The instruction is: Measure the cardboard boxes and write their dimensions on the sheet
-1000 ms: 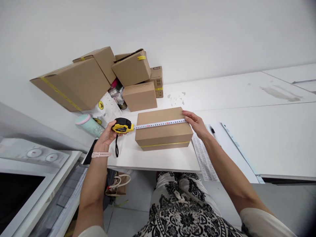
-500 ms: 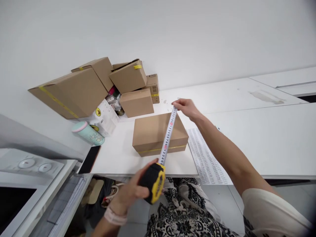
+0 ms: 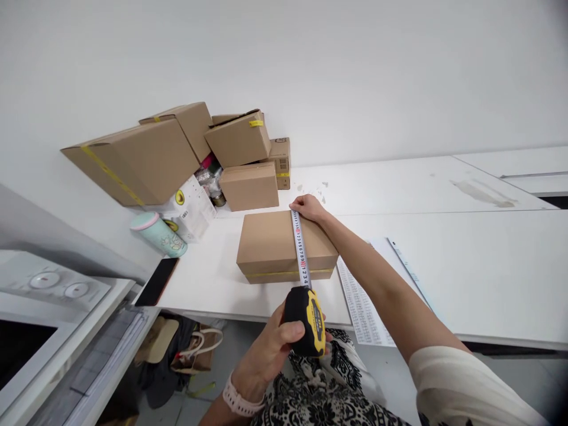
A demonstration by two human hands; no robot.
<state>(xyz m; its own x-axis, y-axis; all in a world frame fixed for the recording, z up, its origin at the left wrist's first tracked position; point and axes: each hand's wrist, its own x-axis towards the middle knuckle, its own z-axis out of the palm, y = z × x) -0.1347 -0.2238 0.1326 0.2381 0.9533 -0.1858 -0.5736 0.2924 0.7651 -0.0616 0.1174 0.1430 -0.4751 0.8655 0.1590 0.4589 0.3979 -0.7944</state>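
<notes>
A closed cardboard box (image 3: 270, 245) with a yellow tape band lies on the white table (image 3: 444, 260). My left hand (image 3: 275, 346) is wrapped round a black and yellow tape measure case (image 3: 308, 320) just off the table's near edge. The white tape blade (image 3: 300, 248) runs from the case across the box top, front to back. My right hand (image 3: 308, 208) pinches the blade's end down at the box's far top edge.
Several cardboard boxes (image 3: 177, 148) are piled against the wall at the back left. A mint bottle (image 3: 157, 234) lies beside them, and a black phone (image 3: 156, 281) sits at the table's left edge. Printed sheets (image 3: 361, 293) lie right of the box. A bag (image 3: 195, 352) is on the floor.
The tape first lay along the box's length, case at the left. My left hand swung the case round to the front edge and my right hand moved the blade's end to the far edge.
</notes>
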